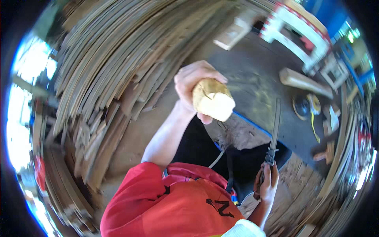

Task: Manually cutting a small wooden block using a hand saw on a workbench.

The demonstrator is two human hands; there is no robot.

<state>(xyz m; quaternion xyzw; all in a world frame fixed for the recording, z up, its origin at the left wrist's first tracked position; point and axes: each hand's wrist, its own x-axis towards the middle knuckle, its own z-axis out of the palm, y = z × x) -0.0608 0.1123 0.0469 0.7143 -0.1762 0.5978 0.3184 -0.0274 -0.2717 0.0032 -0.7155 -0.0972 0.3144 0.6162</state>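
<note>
Head view, looking down over a red shirt [173, 205] at a person working in a wood yard. The left hand [193, 85] is raised out in front at the end of a nearly straight arm, fingers and thumb wrapped tightly around a short, stubby block of pale wood [212, 99], whose rounded, freshly cut end points toward the camera. The right hand [267, 185] sits low and close to the body, closed around the handle of a long, narrow blade [274, 128] that points up and away, its tip well apart from the block. Below and between the two hands is a worn chopping stump [241, 132] dusted with shavings, beside dark trousers [197, 146].

A large stack of thin wooden slats [118, 63] fans across the left, with more planks along the right edge. On the dark floor beyond lie an offcut beam [304, 81], a round yellow and black power tool [306, 106] and a red and white frame [300, 31].

The chief risk, as I judge it, is to the left fingers: they cover much of the block, so a stroke of the blade landing off line or glancing off the rounded wood could meet them. The block is held in the air with nothing under it, so it could also twist or slip out of the grip.
</note>
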